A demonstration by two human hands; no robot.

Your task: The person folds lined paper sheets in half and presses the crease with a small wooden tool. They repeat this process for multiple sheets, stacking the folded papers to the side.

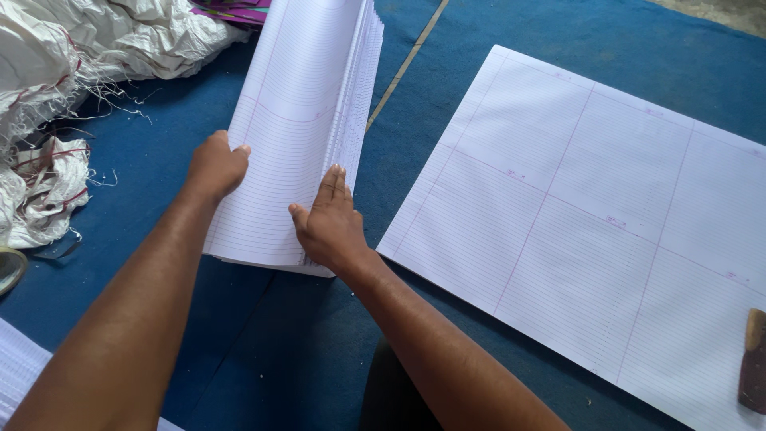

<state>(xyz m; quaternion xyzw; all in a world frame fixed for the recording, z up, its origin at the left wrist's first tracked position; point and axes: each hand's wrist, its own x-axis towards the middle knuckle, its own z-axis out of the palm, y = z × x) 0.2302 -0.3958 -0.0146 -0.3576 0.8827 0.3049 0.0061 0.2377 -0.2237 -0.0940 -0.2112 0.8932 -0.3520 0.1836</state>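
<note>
A thick stack of folded, lined white paper sheets (295, 120) lies on the blue floor covering in front of me. My left hand (214, 166) grips the stack's left edge, fingers curled over it. My right hand (329, 223) presses flat on the stack's near right corner, fingers pointing away from me, thumb spread to the left. To the right lies a large unfolded lined sheet (590, 215) with pink ruled margins, flat on the floor.
Crumpled white woven sacks (72, 56) with frayed threads lie at the upper left. A brown wooden tool (752, 359) rests on the big sheet's right edge. More white paper (16, 367) shows at the lower left. Blue mat (263, 335) covers the floor.
</note>
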